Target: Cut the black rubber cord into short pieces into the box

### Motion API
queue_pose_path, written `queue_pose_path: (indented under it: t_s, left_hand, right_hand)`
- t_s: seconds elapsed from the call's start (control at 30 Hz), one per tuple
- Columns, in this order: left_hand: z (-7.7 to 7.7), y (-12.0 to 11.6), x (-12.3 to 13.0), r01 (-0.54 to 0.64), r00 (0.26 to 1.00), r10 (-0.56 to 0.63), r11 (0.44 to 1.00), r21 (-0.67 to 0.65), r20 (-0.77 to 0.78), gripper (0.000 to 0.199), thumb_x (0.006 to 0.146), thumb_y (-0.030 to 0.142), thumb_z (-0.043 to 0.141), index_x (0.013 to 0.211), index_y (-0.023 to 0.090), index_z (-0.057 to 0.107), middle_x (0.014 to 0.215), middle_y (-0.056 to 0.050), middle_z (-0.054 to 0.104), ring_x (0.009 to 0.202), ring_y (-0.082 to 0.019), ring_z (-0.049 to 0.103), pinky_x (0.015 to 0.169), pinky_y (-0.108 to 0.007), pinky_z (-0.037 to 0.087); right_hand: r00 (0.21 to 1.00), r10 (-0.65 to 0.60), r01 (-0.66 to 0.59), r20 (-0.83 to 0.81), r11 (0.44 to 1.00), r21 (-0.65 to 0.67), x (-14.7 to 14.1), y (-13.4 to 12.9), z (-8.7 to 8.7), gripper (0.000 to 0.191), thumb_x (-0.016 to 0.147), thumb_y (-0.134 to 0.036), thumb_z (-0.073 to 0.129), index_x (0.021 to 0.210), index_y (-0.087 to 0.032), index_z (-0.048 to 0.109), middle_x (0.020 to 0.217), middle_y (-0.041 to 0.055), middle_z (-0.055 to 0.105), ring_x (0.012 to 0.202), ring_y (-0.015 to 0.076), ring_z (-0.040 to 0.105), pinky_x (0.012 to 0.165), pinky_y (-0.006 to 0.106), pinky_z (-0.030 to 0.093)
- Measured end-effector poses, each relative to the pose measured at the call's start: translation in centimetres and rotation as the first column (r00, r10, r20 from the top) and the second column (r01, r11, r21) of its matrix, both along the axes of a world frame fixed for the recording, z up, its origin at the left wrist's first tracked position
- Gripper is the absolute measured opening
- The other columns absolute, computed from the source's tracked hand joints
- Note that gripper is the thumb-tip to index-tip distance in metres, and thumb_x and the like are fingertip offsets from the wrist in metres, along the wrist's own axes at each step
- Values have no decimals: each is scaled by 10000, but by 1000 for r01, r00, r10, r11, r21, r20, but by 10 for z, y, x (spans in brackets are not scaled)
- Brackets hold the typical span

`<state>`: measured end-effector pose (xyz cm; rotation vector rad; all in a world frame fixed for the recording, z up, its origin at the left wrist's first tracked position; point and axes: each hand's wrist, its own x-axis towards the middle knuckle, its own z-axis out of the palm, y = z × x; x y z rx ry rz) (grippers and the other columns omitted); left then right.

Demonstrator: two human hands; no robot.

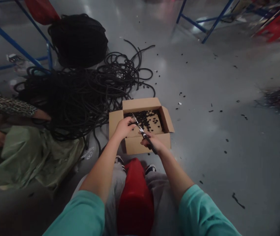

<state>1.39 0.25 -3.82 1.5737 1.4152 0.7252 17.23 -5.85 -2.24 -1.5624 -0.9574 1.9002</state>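
Open brown cardboard box (149, 145) on smooth grey floor (198, 131); small black pieces (142, 118) scattered inside, thickest toward far edge. Black-handled, silver-bladed scissors (143, 133) over box's near half, long axis diagonal, tips toward far-left corner. Right hand (157, 143): fingers wrapped round handles. Left hand (123, 127): fingers curled beside blades; cannot tell whether pinching anything. Tangled black round cord (88, 91) beyond left edge.

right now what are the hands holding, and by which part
The right hand holds scissors by the dark handles. Whether the left hand grips anything cannot be told.
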Motion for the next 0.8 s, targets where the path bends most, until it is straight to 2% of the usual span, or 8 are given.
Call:
queue_pose_path:
  t_s: [0.1, 0.27, 0.37, 0.53, 0.67, 0.8]
  left_hand:
    - [6, -1, 0, 53, 994, -47, 997, -58, 94, 57, 614, 143, 567, 654, 161, 530, 663, 9, 580, 646, -108, 530, 648, -243, 422]
    - [14, 0, -3, 49, 996, -41, 994, -95, 81, 40, 629, 143, 548, 659, 161, 528, 595, 23, 549, 600, -102, 518, 620, -237, 418]
    - [12, 1, -5, 42, 999, -40, 997, -60, 37, 30, 655, 160, 534, 684, 161, 527, 607, 22, 552, 609, -106, 528, 625, -241, 425]
    - [0, 3, -4, 41, 996, -40, 999, 1, -74, 22, 680, 177, 523, 695, 161, 520, 669, 9, 579, 662, -122, 546, 661, -264, 440]
    - [-4, 1, -1, 26, 993, -18, 997, 68, -115, 110, 671, 182, 557, 779, 161, 543, 831, -26, 625, 803, -148, 568, 769, -299, 432]
    - [0, 0, 0, 40, 987, -29, 997, 65, -158, 134, 665, 168, 575, 799, 161, 578, 859, -37, 648, 830, -158, 579, 797, -301, 428]
  right_hand:
    - [1000, -2, 1, 5, 999, 41, 2, 1, 1, 609, 435, -101, 565, 1043, -132, 561, 504, -82, 460, 487, 72, 386, 473, 203, 286]
    - [997, 25, -30, 71, 997, 65, 3, 2, -2, 554, 451, -122, 571, 1004, -150, 595, 528, -82, 432, 489, 67, 366, 490, 209, 287]
    - [994, 18, -30, 108, 993, 115, 3, 1, -5, 508, 471, -137, 555, 976, -149, 607, 516, -84, 411, 466, 60, 342, 476, 209, 270]
    - [978, 9, -48, 208, 982, 184, -1, 0, -9, 388, 489, -144, 543, 866, -143, 631, 479, -85, 384, 445, 57, 324, 450, 206, 236]
    - [980, -41, 17, 195, 992, 124, -2, 0, -9, 425, 480, -140, 541, 898, -146, 623, 459, -84, 407, 407, 57, 345, 427, 204, 252]
    - [1000, -22, 23, 18, 1000, -6, 1, -2, -4, 513, 479, -176, 563, 991, -142, 576, 412, -91, 398, 374, 77, 367, 399, 209, 269]
